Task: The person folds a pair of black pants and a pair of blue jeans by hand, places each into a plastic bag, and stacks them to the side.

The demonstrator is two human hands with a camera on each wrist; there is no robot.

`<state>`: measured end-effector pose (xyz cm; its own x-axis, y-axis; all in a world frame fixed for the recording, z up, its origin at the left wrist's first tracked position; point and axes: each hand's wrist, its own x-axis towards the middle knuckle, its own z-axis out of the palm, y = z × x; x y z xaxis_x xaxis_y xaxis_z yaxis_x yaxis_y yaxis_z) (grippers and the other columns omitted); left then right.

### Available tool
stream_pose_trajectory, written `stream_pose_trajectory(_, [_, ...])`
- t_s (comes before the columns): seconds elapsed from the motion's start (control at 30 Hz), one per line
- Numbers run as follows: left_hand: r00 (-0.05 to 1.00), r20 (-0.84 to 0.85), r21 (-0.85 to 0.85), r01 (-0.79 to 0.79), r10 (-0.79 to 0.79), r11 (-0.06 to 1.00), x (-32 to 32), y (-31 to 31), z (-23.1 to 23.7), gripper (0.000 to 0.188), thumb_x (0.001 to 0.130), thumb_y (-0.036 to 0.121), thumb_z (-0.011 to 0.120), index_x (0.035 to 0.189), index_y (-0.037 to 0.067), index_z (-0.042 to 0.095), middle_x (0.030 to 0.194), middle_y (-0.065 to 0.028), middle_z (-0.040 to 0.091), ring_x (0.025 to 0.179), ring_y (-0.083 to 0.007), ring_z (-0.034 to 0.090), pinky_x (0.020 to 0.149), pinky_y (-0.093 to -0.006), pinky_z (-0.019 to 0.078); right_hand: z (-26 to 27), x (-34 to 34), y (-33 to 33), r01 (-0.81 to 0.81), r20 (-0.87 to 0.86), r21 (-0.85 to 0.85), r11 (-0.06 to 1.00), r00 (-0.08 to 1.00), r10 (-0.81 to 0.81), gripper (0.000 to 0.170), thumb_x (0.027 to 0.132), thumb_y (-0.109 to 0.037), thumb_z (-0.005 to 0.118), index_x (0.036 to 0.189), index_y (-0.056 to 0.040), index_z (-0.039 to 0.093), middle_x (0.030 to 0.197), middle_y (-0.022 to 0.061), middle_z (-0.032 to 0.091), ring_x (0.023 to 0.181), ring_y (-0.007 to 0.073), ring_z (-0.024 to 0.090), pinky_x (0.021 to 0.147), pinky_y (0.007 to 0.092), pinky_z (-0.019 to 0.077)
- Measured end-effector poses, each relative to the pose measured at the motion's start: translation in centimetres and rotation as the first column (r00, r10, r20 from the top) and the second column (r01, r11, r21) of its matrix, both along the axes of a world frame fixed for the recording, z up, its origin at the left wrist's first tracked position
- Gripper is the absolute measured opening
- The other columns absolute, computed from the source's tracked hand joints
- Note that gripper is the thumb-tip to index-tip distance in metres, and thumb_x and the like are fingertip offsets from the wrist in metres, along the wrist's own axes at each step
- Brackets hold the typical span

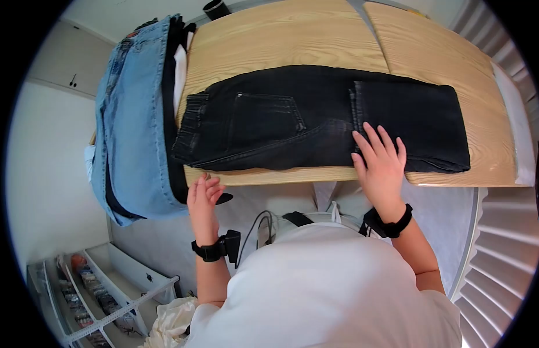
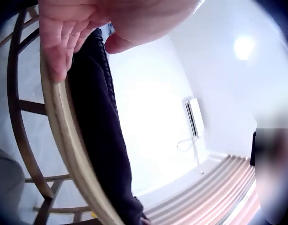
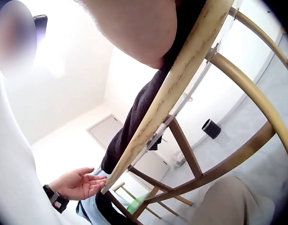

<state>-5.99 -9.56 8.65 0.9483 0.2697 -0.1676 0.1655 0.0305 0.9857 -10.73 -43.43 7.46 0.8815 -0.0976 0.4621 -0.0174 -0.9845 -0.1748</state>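
Note:
Black trousers [image 1: 263, 124] lie folded lengthwise across the wooden table, elastic waistband to the left, a leg end folded back over the right part. My right hand [image 1: 381, 165] rests on them with fingers spread, beside the folded-back hem. My left hand [image 1: 204, 203] is at the table's front edge just below the waistband, palm turned up and fingers loosely bent, holding nothing. In the left wrist view, the fingers of the left hand [image 2: 78, 33] are at the table edge beside the dark cloth. The right wrist view shows the left hand [image 3: 80, 184] by the edge.
Light blue jeans [image 1: 136, 116] and other garments hang over the table's left end. A black bin [image 1: 216, 9] stands behind the table. Compartmented storage [image 1: 101, 296] with small items is at the lower left, cream cloth [image 1: 174, 319] beside it. Pleated curtains [image 1: 504, 249] hang at the right.

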Motion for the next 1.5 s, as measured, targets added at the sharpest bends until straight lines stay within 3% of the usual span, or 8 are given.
stream_pose_trajectory(0.2, [0.998, -0.037, -0.567, 0.022, -0.052, 0.823, 4.0, 0.2, -0.7, 0.027, 0.093, 0.024, 0.055, 0.110, 0.003, 0.057, 0.105, -0.0062, 0.063, 0.098, -0.0168, 0.058, 0.084, -0.0294, 0.0476, -0.1, 0.0, 0.1, -0.002, 0.025, 0.004, 1.000, 1.000, 0.001, 0.038, 0.079, -0.024, 0.064, 0.117, -0.0180, 0.060, 0.128, 0.0022, 0.053, 0.120, 0.0249, 0.046, 0.102, 0.0490, 0.0282])
stream_pose_trajectory(0.43, [0.978, 0.093, -0.664, 0.200, -0.186, 0.721, 8.6, -2.3, 5.5, 0.025, 0.086, 0.017, 0.057, 0.107, 0.003, 0.058, 0.108, -0.0088, 0.064, 0.099, -0.0213, 0.061, 0.086, -0.0359, 0.0507, -0.2, -0.3, -0.5, -0.022, 0.065, 0.064, 0.998, 0.998, 0.018, 0.035, 0.078, -0.024, 0.064, 0.113, -0.0162, 0.061, 0.125, 0.0039, 0.054, 0.118, 0.0257, 0.046, 0.100, 0.0483, 0.0297])
stream_pose_trajectory(0.67, [0.775, 0.434, -0.447, 0.628, -0.459, 0.637, 9.2, -19.3, 17.5, 0.020, 0.091, 0.017, 0.055, 0.105, 0.003, 0.058, 0.098, -0.0075, 0.063, 0.089, -0.0189, 0.061, 0.081, -0.0325, 0.0489, -0.2, -0.7, -0.8, -0.034, 0.096, 0.119, 0.992, 0.995, 0.022, 0.027, 0.076, -0.023, 0.063, 0.101, -0.0128, 0.062, 0.126, 0.0056, 0.054, 0.119, 0.0263, 0.046, 0.100, 0.0494, 0.0295])
stream_pose_trajectory(0.73, [0.631, 0.493, -0.021, 0.696, -0.599, 0.717, 8.2, -25.0, 17.4, 0.022, 0.089, 0.017, 0.060, 0.105, 0.002, 0.056, 0.105, -0.0058, 0.060, 0.097, -0.0165, 0.058, 0.080, -0.0300, 0.0480, -0.4, -0.8, -0.9, -0.032, 0.100, 0.105, 0.994, 0.995, 0.021, 0.026, 0.075, -0.024, 0.064, 0.098, -0.0128, 0.065, 0.122, 0.0062, 0.056, 0.117, 0.0270, 0.047, 0.101, 0.0495, 0.0297])
stream_pose_trajectory(0.83, [0.145, 0.306, 0.025, 0.987, -0.941, 0.161, 5.7, -30.0, 17.0, 0.039, 0.094, 0.024, 0.054, 0.125, 0.001, 0.046, 0.121, -0.0126, 0.055, 0.110, -0.0215, 0.054, 0.091, -0.0325, 0.0444, -1.2, -0.7, -0.8, -0.023, 0.094, 0.165, 0.986, 0.996, 0.007, 0.031, 0.076, -0.026, 0.062, 0.104, -0.0130, 0.065, 0.120, 0.0061, 0.057, 0.117, 0.0268, 0.047, 0.102, 0.0499, 0.0296])
stream_pose_trajectory(0.93, [0.056, 0.197, 0.242, 0.965, -0.979, 0.104, 5.4, -30.1, 14.8, 0.037, 0.093, 0.022, 0.055, 0.123, 0.002, 0.048, 0.122, -0.0101, 0.054, 0.114, -0.0187, 0.051, 0.096, -0.0317, 0.0402, -1.7, -0.7, -0.6, 0.020, 0.139, 0.174, 0.985, 0.989, -0.044, 0.042, 0.074, -0.027, 0.062, 0.113, -0.0107, 0.061, 0.116, 0.0108, 0.058, 0.112, 0.0293, 0.051, 0.100, 0.0480, 0.0337])
stream_pose_trajectory(1.2, [0.034, -0.078, 0.863, 0.503, -0.996, -0.050, 5.0, -24.7, 7.1, 0.056, 0.079, 0.027, 0.068, 0.127, 0.006, 0.048, 0.138, -0.0199, 0.041, 0.131, -0.0360, 0.035, 0.107, -0.0466, 0.0278, -2.9, -0.1, -0.4, -0.056, 0.271, 0.327, 0.943, 0.962, -0.037, 0.045, 0.076, -0.022, 0.060, 0.118, -0.0078, 0.058, 0.121, 0.0123, 0.057, 0.116, 0.0317, 0.050, 0.099, 0.0472, 0.0351])
stream_pose_trajectory(1.5, [0.209, -0.024, 0.981, 0.195, -0.978, 0.018, 2.5, -25.1, 3.5, 0.064, 0.081, 0.034, 0.065, 0.134, 0.007, 0.041, 0.141, -0.0183, 0.035, 0.131, -0.0420, 0.028, 0.100, -0.0619, 0.0296, -2.5, -0.7, -0.5, -0.018, 0.294, 0.207, 0.978, 0.955, -0.045, 0.038, 0.076, -0.018, 0.057, 0.111, -0.0059, 0.062, 0.117, 0.0137, 0.059, 0.114, 0.0289, 0.052, 0.100, 0.0474, 0.0324])
